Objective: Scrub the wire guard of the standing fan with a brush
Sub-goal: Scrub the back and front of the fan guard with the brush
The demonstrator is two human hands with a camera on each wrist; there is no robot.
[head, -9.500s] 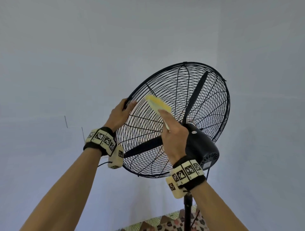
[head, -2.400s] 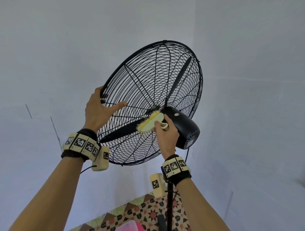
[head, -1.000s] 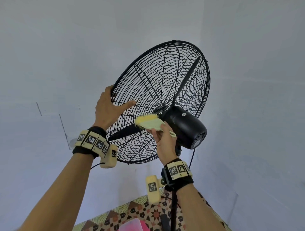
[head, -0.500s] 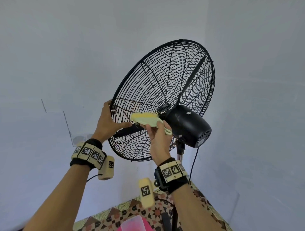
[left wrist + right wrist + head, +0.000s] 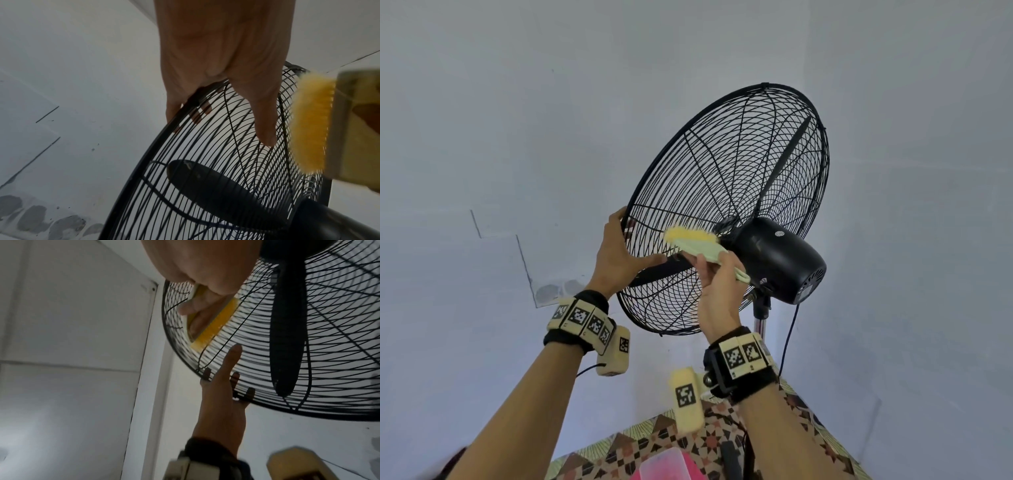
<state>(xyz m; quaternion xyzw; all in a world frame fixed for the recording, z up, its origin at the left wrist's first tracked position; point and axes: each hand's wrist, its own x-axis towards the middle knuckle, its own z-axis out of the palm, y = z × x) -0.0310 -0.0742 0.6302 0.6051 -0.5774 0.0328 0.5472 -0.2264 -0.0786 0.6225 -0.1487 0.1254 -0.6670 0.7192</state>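
We've got our left hand (image 5: 616,255) on the guard (image 5: 726,192) rim at left, our right hand (image 5: 717,291) just beside it — brush (image 5: 695,241) against the wires, motor (image 5: 777,260) right behind, blade (image 5: 216,183) inside the guard.

I can read no words or numbers anywhere. The round badge (image 5: 778,234) on my fan's motor housing (image 5: 777,260) and the pale sticker (image 5: 804,293) near its rear vents are too small to make out. The bands on my wrists (image 5: 585,320) carry only black-and-white square marker patterns.
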